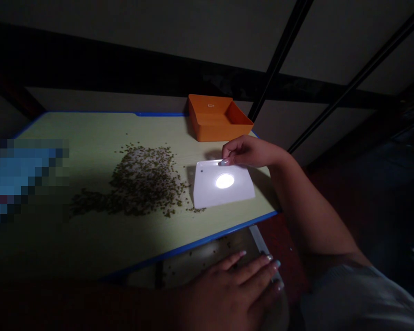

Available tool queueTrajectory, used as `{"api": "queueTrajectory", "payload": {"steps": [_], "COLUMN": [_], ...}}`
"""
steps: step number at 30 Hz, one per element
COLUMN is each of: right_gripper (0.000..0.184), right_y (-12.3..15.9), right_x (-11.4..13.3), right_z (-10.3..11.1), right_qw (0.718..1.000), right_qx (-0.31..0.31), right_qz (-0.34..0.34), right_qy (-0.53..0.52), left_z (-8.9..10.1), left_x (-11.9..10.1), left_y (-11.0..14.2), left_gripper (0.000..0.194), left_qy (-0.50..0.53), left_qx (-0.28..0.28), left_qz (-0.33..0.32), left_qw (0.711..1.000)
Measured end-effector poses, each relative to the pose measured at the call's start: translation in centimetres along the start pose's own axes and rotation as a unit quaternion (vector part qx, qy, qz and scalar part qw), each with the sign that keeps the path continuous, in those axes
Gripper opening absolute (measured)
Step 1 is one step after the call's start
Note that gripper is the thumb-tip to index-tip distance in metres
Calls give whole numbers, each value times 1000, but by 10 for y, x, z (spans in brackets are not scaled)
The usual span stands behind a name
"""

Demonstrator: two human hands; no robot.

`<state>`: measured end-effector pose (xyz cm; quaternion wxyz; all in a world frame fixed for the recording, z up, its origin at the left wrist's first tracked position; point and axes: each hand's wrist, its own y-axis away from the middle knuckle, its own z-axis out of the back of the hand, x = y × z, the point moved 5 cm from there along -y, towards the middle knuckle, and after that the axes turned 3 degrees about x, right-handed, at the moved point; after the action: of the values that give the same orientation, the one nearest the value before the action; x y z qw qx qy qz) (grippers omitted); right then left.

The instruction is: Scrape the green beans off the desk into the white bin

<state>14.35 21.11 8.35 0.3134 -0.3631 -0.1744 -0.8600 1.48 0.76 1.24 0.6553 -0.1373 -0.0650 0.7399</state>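
Note:
My right hand [248,151] pinches the far edge of a white plastic scraper [224,195], thumb on its near face. The scraper leans on the table, with a small dark hole near one corner and a bright round glare in its middle. Just left of it spreads a pile of small greenish-brown grains [145,179], mixed with paler bits. My left hand [231,285] is open, fingers stretched out, over a pale-rimmed drawer or tray [258,239] below the table edge. Some loose grains lie in that tray. Whether the left palm touches it is hard to tell.
An orange open bin [224,133] stands at the back right of the pale table [89,248], which has a blue edge. A blurred-out blue object [14,179] is at the far left. Behind the table rises a dark wall with black bars [279,55].

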Motion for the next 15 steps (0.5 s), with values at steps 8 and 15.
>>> {"api": "queueTrajectory", "payload": {"steps": [8, 15], "right_gripper": [26, 24], "right_y": [1, 2], "right_x": [2, 5], "right_z": [-5, -6], "right_qw": [999, 997], "right_qx": [35, 59], "right_qz": [13, 23], "right_qy": [-26, -38], "left_z": [4, 6], "left_x": [1, 1], "left_y": [1, -1], "left_gripper": [39, 39], "left_qy": [29, 38], "left_qx": [20, 33], "left_qz": [1, -2], "left_qw": [999, 999]}}
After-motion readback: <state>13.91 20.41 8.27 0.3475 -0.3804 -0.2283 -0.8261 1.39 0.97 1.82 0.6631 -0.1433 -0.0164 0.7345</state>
